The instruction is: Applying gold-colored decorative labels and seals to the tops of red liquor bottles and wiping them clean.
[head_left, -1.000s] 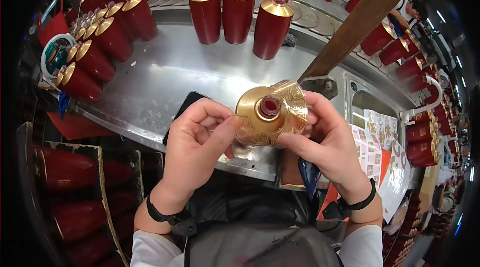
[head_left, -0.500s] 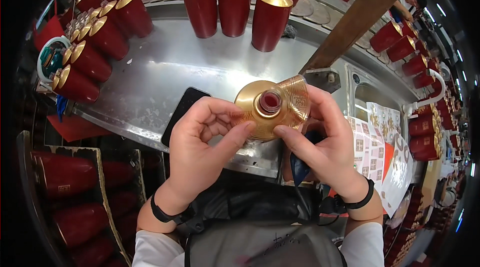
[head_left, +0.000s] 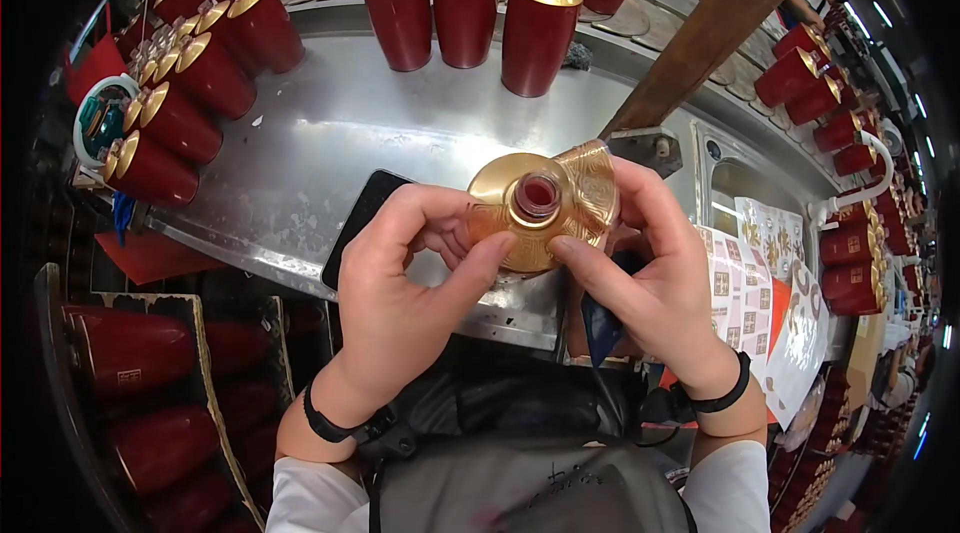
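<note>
A bottle with a gold shoulder (head_left: 496, 179) and an open, clear-rimmed neck stands between my hands, seen from above; its body is mostly hidden. A curved strip of clear film with a gold pattern (head_left: 588, 176) lies around the near side of the shoulder, and its right end stands up away from the gold. My left hand (head_left: 395, 268) is closed on the film's left part, thumb pressing it against the shoulder. My right hand (head_left: 665, 288) pinches the film's right part, its thumb on the near side of the neck and its fingers behind the raised end.
Three red bottles (head_left: 466, 13) with gold shoulders stand at the back of the metal table (head_left: 300, 148). More crowd the left edge (head_left: 160, 168). A black phone (head_left: 365, 218) lies beside my left hand. Printed sheets (head_left: 735, 288) lie right, near a wooden post (head_left: 715, 33) and sink (head_left: 735, 183).
My hands and the film have barely shifted on the shoulder. Behind the table, the bottles at the far right have moved along, and the view has tilted slightly.
</note>
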